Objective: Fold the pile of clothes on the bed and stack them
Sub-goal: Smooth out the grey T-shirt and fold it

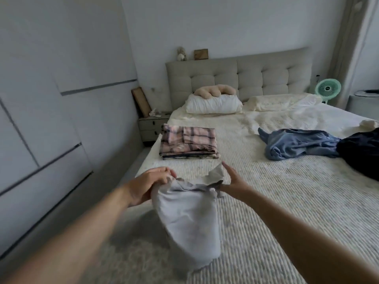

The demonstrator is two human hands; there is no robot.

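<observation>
The pale grey garment [188, 218] hangs from both hands over the near edge of the bed [287, 212], its long axis running down toward the person. It sits just this side of the folded plaid stack [188, 143]. The left hand [149, 184] grips one top corner with curled fingers. The right hand [232, 183] pinches the other corner, forefinger sticking out straight. Both arms reach forward, about level. The unfolded blue shirt [295, 143] and dark garment [361, 152] lie well right of the stack, nearer the right hand.
</observation>
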